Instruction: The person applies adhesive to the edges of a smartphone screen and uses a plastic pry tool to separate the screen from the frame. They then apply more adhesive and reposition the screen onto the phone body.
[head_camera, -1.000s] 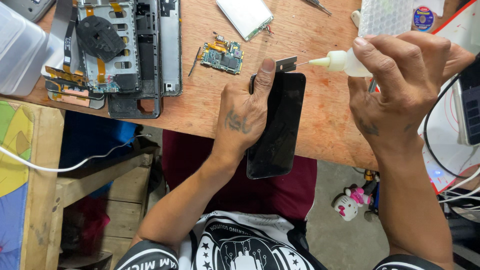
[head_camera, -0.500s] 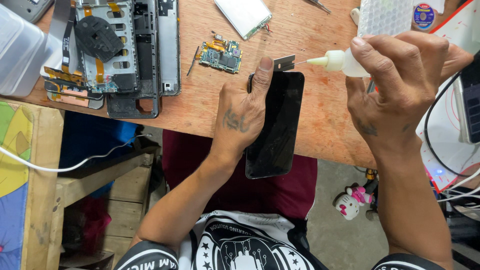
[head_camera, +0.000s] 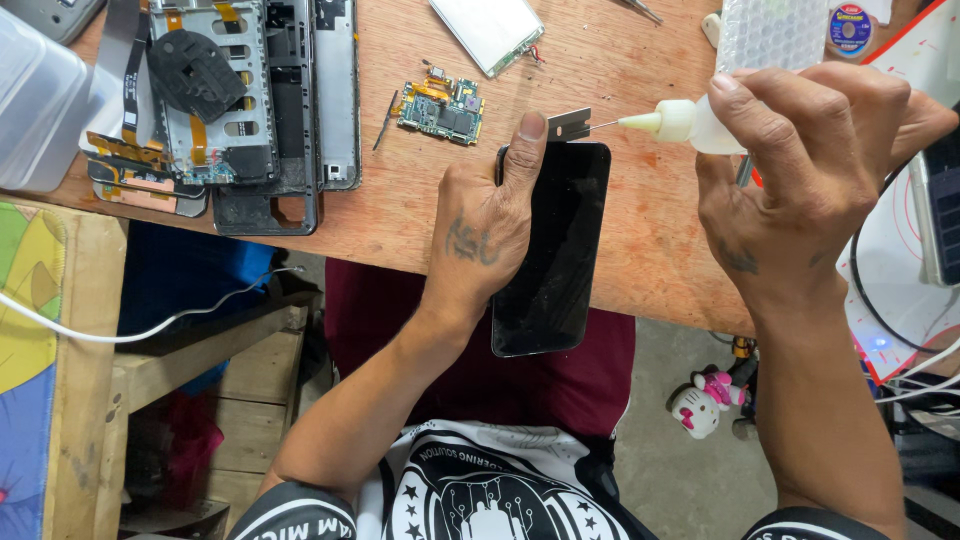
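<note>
1. Left hand (head_camera: 490, 225) pressed flat along the left edge of a black phone (head_camera: 555, 250), index finger stretched up to its top corner — palm down, fingers extended, pinning rather than gripping.
2. Phone lying face up at the near edge of the wooden worktop (head_camera: 640, 230), lower end overhanging the lap.
3. Right hand (head_camera: 810, 160) closed around a small white squeeze bottle (head_camera: 690, 122), needle tip aimed at a thin metal blade (head_camera: 568, 124) wedged at the phone's top edge.
4. Likely handling: light, stiff, glossy glass front — slippery and easily cracked; best held by the side edges, kept flat, never bent.
5. Nearby: green circuit board (head_camera: 440, 108) just above the left hand; stripped phone frame (head_camera: 250, 110) with ribbon cables at far left; silver battery (head_camera: 492, 30) at top.
6. In the way: cables (head_camera: 900, 330) at the right, close to the right wrist.
</note>
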